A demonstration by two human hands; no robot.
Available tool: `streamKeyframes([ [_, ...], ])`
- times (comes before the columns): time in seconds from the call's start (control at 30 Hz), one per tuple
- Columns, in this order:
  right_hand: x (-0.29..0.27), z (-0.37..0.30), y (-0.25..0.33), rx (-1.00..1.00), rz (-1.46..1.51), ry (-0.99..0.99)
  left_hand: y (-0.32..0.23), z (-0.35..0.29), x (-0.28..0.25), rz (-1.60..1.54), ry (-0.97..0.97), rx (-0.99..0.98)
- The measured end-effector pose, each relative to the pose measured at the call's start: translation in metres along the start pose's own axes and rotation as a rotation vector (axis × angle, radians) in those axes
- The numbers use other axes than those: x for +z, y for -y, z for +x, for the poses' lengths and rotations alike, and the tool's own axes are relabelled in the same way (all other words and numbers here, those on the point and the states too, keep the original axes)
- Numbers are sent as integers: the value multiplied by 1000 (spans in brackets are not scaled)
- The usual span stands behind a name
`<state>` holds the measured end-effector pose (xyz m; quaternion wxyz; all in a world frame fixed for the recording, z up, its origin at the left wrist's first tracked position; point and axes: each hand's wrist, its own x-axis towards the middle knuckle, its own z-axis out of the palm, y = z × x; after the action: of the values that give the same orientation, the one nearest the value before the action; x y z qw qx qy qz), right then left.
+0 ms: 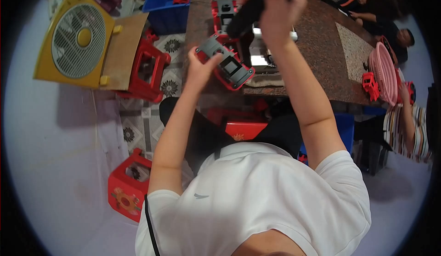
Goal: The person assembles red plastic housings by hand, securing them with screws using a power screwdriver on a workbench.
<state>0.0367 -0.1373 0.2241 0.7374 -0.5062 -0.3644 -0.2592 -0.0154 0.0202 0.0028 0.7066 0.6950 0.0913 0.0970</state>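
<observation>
My left hand [200, 71] grips the near left end of a red and grey plastic toy chassis [235, 76] at the table's front edge. Its thumb lies across the grey top, and a dark rectangular recess shows there. Above the table my right hand [277, 24] is closed round a thick black elongated tool [248, 16], which slants down to the left toward the chassis. Motion blurs that hand, and the tool's exact kind cannot be made out. Just behind the held chassis lies a similar red and grey piece [224, 11], partly covered by the tool.
The speckled brown table [317, 49] carries a pink basket [385, 74] and a red toy part [370, 86] at right. A blue bin [169, 19], a yellow fan [82, 37] and red stools [131, 189] stand leftward. Other people sit at the far right, one in a striped shirt [409, 129].
</observation>
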Motion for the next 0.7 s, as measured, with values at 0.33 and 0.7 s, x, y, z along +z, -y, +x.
streamKeyframes([
  [0.33, -98, -38, 37, -8, -92, -158, -58, 147, 35, 179, 305, -524],
  [0.7, -121, -79, 12, -35, -369, -163, -121, 34, -13, -689, 498, -193],
])
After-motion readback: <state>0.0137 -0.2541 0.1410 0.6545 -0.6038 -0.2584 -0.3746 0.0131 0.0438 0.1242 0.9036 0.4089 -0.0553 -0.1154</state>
